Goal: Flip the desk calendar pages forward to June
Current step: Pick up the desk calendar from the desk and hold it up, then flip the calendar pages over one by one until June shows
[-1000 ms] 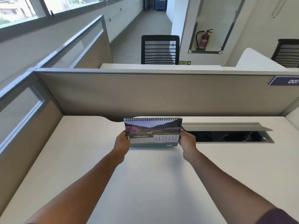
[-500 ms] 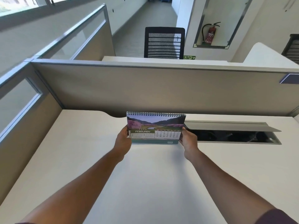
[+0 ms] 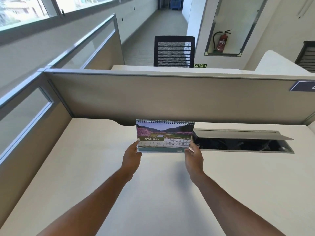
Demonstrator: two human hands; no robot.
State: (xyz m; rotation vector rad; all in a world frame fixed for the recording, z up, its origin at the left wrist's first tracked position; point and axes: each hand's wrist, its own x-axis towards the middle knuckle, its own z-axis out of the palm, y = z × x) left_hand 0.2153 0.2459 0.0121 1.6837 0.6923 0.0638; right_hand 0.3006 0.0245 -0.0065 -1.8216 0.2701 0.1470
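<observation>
Two hands gripping calendar (image 3: 164,136) sides, left hand (image 3: 132,156), right hand (image 3: 193,155), open cable tray (image 3: 242,142) beside

The date numbers on the desk calendar (image 3: 165,135) are too small to read surely, and its two little side grids are only a blur. The fingers of the left hand (image 3: 132,156) are hidden behind the calendar's left edge. The open cable tray (image 3: 242,143) in the worktop (image 3: 85,167) is dark, its contents unclear. The blue label (image 3: 302,86) on the partition (image 3: 153,96) is cut by the right edge.
</observation>
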